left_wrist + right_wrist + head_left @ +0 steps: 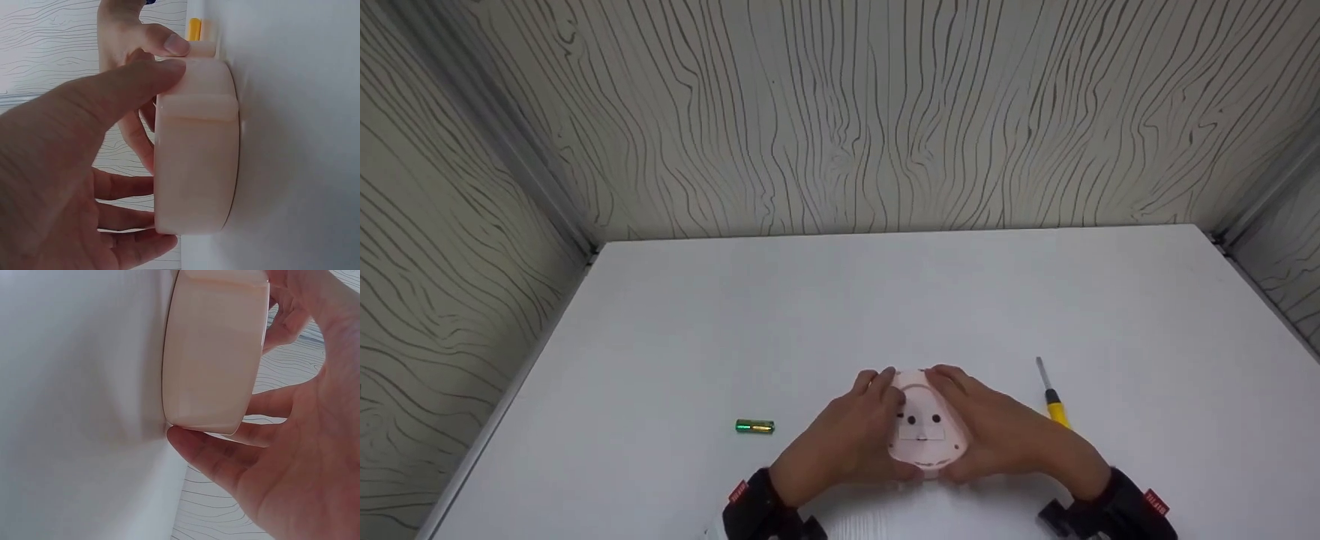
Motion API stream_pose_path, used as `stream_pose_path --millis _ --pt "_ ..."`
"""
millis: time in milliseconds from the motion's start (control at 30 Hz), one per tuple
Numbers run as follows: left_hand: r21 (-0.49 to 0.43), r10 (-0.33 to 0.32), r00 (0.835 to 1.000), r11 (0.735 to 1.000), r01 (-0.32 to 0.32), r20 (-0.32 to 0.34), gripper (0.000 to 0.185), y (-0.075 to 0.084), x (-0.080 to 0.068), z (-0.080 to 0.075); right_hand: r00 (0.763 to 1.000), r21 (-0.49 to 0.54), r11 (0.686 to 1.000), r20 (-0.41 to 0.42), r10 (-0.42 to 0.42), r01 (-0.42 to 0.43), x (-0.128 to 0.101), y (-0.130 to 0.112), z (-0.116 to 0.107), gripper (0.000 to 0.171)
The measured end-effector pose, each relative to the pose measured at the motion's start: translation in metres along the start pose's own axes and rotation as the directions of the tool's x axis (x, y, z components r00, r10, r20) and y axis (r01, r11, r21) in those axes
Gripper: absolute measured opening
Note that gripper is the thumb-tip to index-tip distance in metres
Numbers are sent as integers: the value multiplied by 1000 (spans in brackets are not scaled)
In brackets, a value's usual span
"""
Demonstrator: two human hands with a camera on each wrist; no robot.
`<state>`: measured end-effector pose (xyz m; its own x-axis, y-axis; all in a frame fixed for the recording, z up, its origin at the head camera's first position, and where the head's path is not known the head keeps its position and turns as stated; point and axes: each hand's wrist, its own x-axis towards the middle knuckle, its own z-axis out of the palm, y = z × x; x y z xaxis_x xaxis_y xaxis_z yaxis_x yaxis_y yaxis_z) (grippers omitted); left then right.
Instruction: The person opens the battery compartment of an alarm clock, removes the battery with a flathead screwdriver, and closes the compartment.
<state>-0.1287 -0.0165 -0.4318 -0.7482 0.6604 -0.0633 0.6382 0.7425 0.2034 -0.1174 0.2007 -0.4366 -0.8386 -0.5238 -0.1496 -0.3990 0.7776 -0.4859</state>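
Observation:
A pale pink, rounded device lies flat on the white table, its upper face showing two dark holes and a small rectangular outline. My left hand cups its left side, thumb on the near rim and fingers over the far edge. My right hand cups the right side the same way. The left wrist view shows the device's side wall with my left thumb pressed on it. In the right wrist view my right thumb sits at the lower rim of the device.
A green and gold battery lies on the table to the left of my hands. A small screwdriver with a yellow handle lies to the right. Wood-grain walls enclose the table at the back and on both sides.

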Motion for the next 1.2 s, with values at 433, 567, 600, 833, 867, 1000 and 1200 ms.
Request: stream_pose_path --millis 433,567,600,833,867,1000,1200 --pt "-38 -8 1000 999 8 8 90 0 0 4 1000 15 1000 9 8 -8 -1 1 -1 109" --pt "-69 -7 1000 998 6 -12 87 -2 0 7 1000 -18 1000 -16 -20 20 2 2 2 110" --pt "-72 -4 1000 997 3 -20 86 -2 -1 8 1000 -22 1000 -18 -23 23 3 2 2 109" --pt "-68 8 997 998 -14 -76 78 -4 1 11 1000 7 1000 -6 -22 22 5 2 0 109" --pt "-76 6 997 997 -13 -80 77 -4 1 11 1000 12 1000 -10 -26 26 5 2 -1 109" --pt "-114 -7 996 994 -3 -89 73 -2 3 8 998 -8 999 -50 -48 48 2 2 -5 108" --pt "-127 11 983 991 -35 -183 78 -1 2 -6 974 -56 994 -202 -105 96 -5 -3 -20 103"
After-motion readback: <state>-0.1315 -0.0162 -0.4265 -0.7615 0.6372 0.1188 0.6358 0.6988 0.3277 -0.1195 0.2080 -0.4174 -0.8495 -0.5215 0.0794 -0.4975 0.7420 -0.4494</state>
